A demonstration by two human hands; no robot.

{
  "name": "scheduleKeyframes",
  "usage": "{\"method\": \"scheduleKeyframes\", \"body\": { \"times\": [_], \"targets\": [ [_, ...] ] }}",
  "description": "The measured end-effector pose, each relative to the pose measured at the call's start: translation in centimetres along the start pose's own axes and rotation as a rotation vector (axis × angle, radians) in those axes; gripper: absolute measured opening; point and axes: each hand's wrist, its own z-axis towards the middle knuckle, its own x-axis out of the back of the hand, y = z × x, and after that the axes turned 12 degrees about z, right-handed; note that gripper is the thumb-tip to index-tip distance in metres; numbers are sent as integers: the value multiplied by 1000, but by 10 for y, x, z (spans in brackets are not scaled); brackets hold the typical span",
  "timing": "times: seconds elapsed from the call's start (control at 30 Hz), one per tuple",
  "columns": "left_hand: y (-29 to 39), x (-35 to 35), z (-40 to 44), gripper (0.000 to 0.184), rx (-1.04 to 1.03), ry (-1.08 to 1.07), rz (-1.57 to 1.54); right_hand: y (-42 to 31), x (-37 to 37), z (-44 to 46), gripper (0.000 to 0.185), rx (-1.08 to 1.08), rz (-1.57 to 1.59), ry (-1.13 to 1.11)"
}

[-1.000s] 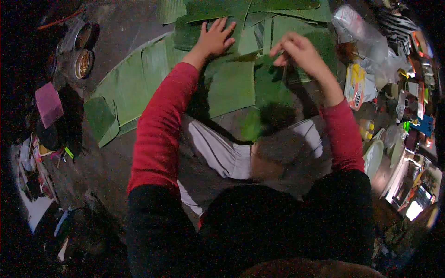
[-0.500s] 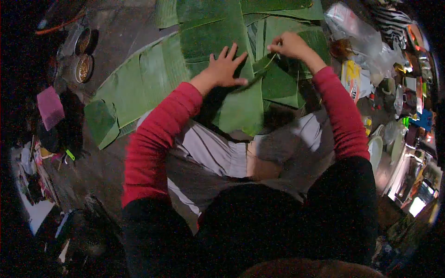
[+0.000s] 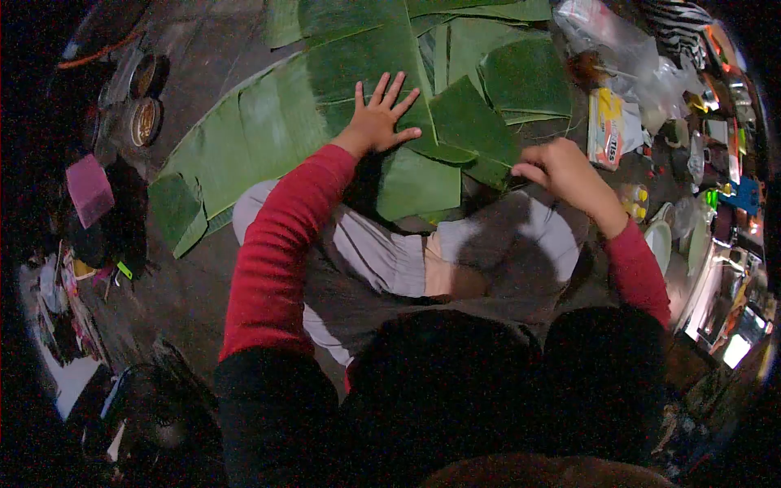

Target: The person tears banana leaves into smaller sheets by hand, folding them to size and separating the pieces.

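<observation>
Head view shows cluttered floor (image 3: 220, 53) (dim), left fingers (image 3: 394, 86) spread wide, right fingers (image 3: 530, 172) seemingly pinching a leaf (image 3: 476, 126).

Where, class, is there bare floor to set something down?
Bare floor shows between the round dishes and the banana leaves, and between the small green strip and the left sleeve. Crowded: the right side, with plastic bags and a yellow-and-white packet.

Left side: 1 pink block (image 3: 90, 191), 2 round containers (image 3: 146, 123). Right side: 1 yellow-and-white pack (image 3: 605, 130) near clear plastic (image 3: 625, 50).
</observation>
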Motion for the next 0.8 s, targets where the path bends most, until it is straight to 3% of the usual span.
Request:
{"method": "scheduleKeyframes", "body": {
  "times": [0.17,0.3,0.4,0.43,0.47,0.5,0.53,0.57,0.63,0.67,0.8],
  "targets": [
    [-7,1,-2,78,-16,6,7,-6,25,-12,21,-181,156,-28],
    [-18,5,-5,82,-11,25,46,42,-5,-9,22,-122,120,-124],
    [-42,18,-4,83,86,-55,41,41,-3,12,23,-199,126,-249],
    [-60,24,-2,83,223,-83,-48,43,0,20,23,-188,121,-248],
    [-77,27,-4,83,359,-112,-138,45,2,29,22,-160,390,-134],
    [-95,25,-10,83,367,-108,-131,39,6,37,22,-129,658,-17],
    [-114,24,-17,82,484,-89,-341,33,18,42,20,-293,801,-48],
    [-126,26,-23,80,597,-67,-553,28,23,50,20,-283,800,-48],
    [-136,22,-36,77,620,-163,-542,19,27,64,21,-78,1047,166],
    [-135,28,-42,75,637,-262,-537,9,32,69,22,-91,1071,173],
    [-113,33,-31,65,797,-167,-655,-2,27,86,22,-102,1137,172]
  ]
}}
